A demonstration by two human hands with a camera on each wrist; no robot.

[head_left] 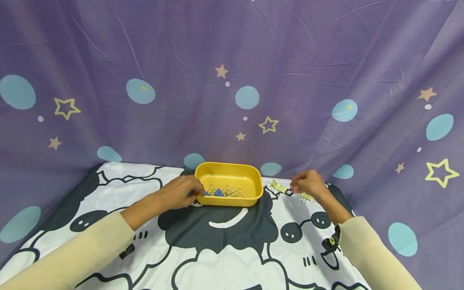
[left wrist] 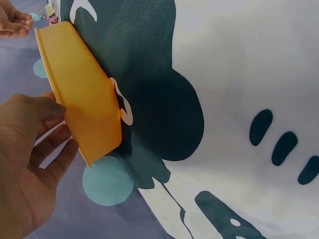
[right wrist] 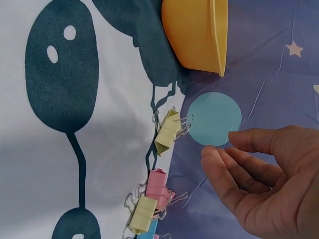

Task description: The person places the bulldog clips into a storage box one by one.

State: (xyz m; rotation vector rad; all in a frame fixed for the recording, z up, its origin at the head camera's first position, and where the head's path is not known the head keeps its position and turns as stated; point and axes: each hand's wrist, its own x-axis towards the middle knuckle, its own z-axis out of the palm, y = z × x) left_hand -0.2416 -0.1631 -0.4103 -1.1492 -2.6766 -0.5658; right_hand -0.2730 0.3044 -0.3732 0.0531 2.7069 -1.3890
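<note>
My left hand (head_left: 183, 192) is at the left end of a yellow tray (head_left: 228, 164), its fingertips at the rim near a blue binder clip (head_left: 218, 192). In the left wrist view the tray wall partly hides the fingertips, so whether they pinch a clip cannot be told. A few more clips lie in the tray's near side. My right hand (right wrist: 264, 174) hovers by the cloth's far edge, thumb and fingers loosely bent, with a gap between the tips and nothing held. Beside it lie a yellow binder clip (right wrist: 168, 132), a pink clip (right wrist: 157, 189) and another yellow clip (right wrist: 143, 214).
A blue clip (right wrist: 147, 230) peeks out under the nearer yellow one. The table is covered with a black-and-white cartoon cloth (head_left: 228, 266). Behind it hangs a purple curtain (head_left: 181, 80) with stars and blue spots, close to the tray's far side.
</note>
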